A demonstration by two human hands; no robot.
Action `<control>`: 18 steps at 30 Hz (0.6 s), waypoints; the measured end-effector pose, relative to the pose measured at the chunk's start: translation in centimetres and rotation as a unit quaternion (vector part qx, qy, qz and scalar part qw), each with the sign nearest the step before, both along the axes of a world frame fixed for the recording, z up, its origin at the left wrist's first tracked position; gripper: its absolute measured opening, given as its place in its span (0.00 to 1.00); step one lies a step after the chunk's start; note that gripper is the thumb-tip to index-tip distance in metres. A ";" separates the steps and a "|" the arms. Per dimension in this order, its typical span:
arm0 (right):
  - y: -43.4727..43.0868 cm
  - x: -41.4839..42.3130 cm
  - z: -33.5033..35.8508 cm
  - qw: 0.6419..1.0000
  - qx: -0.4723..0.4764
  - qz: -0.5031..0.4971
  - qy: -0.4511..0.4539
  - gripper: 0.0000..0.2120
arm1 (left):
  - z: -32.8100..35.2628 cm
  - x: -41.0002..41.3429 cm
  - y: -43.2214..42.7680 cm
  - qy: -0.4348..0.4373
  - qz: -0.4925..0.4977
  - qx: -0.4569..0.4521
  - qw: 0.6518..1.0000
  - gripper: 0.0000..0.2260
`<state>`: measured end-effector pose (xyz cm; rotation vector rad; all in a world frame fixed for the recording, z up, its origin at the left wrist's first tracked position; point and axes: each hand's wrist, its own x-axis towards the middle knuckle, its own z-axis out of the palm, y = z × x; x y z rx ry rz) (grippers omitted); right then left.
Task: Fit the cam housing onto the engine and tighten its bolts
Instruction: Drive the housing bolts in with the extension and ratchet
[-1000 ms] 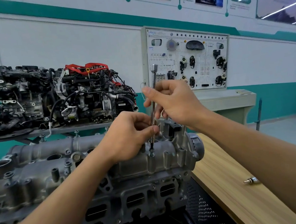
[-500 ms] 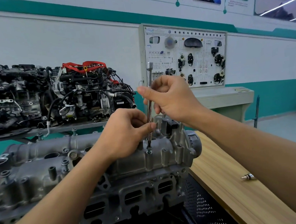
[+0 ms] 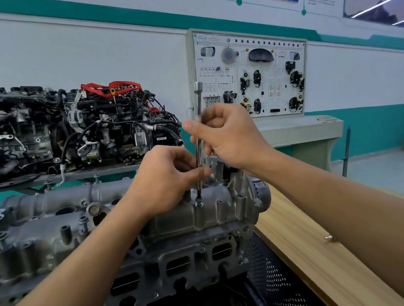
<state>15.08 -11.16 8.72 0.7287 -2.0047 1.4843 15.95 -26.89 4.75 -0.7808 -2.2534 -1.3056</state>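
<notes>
The grey cast cam housing [image 3: 42,217] lies along the top of the engine [image 3: 171,259] in front of me. A long chrome extension bar [image 3: 198,96] stands nearly upright, its tip on a bolt [image 3: 199,203] near the housing's right end. My left hand [image 3: 164,181] pinches the bar low down, just above the bolt. Higher up, my right hand [image 3: 229,138] pinches the bar's knurled part between thumb and fingers. Several other bolts stand along the housing's near edge.
A wooden bench [image 3: 330,264] runs along the right with a small metal part [image 3: 329,238] on it. Behind stands a second engine [image 3: 70,131] on a stand, and a wiring display board [image 3: 250,74] by the wall. Black perforated mesh [image 3: 277,281] lies below the engine.
Both hands stay on the extension bar over the same bolt; my right fingers have shifted slightly round the bar. The view has drifted a little.
</notes>
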 end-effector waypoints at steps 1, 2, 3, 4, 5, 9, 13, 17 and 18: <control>0.0 0.1 0.1 1.000 0.007 0.015 -0.007 0.09 | 0.0 0.0 0.0 0.000 0.000 -0.006 1.000 0.12; 0.1 0.2 0.1 0.999 0.016 0.033 -0.011 0.08 | 0.0 0.1 0.0 0.001 -0.001 -0.018 1.000 0.11; 0.2 0.3 0.2 0.998 0.027 0.046 -0.014 0.08 | 0.0 0.0 0.0 0.003 -0.004 -0.030 1.000 0.10; 0.4 0.3 0.2 0.998 0.039 0.055 -0.012 0.09 | 0.1 0.0 0.0 0.002 -0.008 -0.040 0.999 0.10; 0.5 0.4 0.3 0.997 0.052 0.063 -0.009 0.10 | 0.1 0.0 -0.1 -0.001 -0.013 -0.046 0.999 0.09; 0.7 0.6 0.4 0.995 0.067 0.065 0.021 0.08 | 0.1 -0.1 -0.1 -0.021 -0.033 -0.056 0.998 0.07; 0.6 0.0 0.1 0.999 0.001 -0.022 0.038 0.09 | 0.0 0.1 0.0 -0.028 -0.036 -0.049 0.998 0.06; 0.5 0.0 -0.3 0.999 -0.009 -0.031 0.018 0.12 | 0.1 0.1 -0.1 -0.008 -0.006 0.001 1.000 0.09; 0.4 0.1 -0.3 1.000 0.001 -0.013 0.010 0.12 | 0.1 0.1 -0.1 -0.003 -0.004 -0.006 1.000 0.08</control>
